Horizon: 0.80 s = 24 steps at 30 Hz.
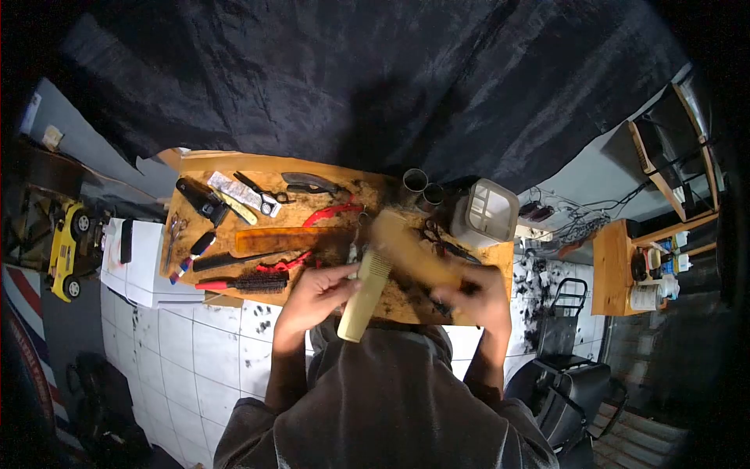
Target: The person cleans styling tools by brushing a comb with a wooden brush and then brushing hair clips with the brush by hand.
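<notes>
My left hand (316,297) pinches a wide cream comb (362,307), tilted with its lower end toward my body. A tan brush with what looks like a wooden handle (422,260) is in my right hand (478,297). Motion smears the brush, and its head lies at the comb's upper end; whether they touch I cannot tell. Left of the comb lie an orange-brown comb (293,238), red clips (332,213) and a round brush with a red handle (254,283). Dark hair clippings are scattered over the wooden table (383,314).
Black clippers (201,200), scissors (262,194) and a black comb (234,260) lie at the table's left. Metal cups (414,182) and a divided plastic container (484,213) stand at the back right. A black cloth (375,78) hangs behind. A wooden shelf (613,270) is at right.
</notes>
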Each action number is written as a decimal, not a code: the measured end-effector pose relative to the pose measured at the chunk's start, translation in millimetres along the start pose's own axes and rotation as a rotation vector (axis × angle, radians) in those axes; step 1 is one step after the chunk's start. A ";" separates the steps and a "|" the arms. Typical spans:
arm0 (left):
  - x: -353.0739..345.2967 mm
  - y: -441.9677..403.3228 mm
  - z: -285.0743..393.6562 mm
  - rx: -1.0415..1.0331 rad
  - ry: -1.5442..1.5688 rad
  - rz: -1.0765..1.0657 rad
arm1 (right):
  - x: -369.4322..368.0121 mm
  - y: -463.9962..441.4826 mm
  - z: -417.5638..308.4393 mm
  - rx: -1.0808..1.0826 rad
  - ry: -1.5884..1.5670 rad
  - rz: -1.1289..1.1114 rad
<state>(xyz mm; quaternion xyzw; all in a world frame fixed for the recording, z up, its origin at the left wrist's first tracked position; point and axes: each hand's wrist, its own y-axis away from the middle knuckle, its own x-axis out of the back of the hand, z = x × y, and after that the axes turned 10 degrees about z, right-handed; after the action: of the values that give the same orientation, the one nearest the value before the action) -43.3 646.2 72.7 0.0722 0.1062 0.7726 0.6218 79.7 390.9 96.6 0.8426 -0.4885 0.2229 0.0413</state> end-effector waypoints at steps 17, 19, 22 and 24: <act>4.5 3.1 -14.5 -0.038 0.085 -0.024 | -12.8 -14.4 -5.2 -0.146 0.191 0.356; 4.1 -2.8 -13.7 -0.037 0.188 0.014 | -20.2 -7.5 0.5 -0.110 0.019 0.359; -16.9 -11.6 -9.2 -0.093 0.438 0.297 | -29.8 1.6 6.1 -0.114 -0.121 0.274; -17.5 -16.8 -19.3 -0.130 0.554 0.367 | -35.3 9.3 -6.8 -0.215 -0.202 0.220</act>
<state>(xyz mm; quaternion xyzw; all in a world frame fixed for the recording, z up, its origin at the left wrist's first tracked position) -28.3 631.1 50.2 -0.1625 0.2069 0.8671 0.4230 54.6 416.4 86.7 0.7930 -0.6003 0.0866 0.0574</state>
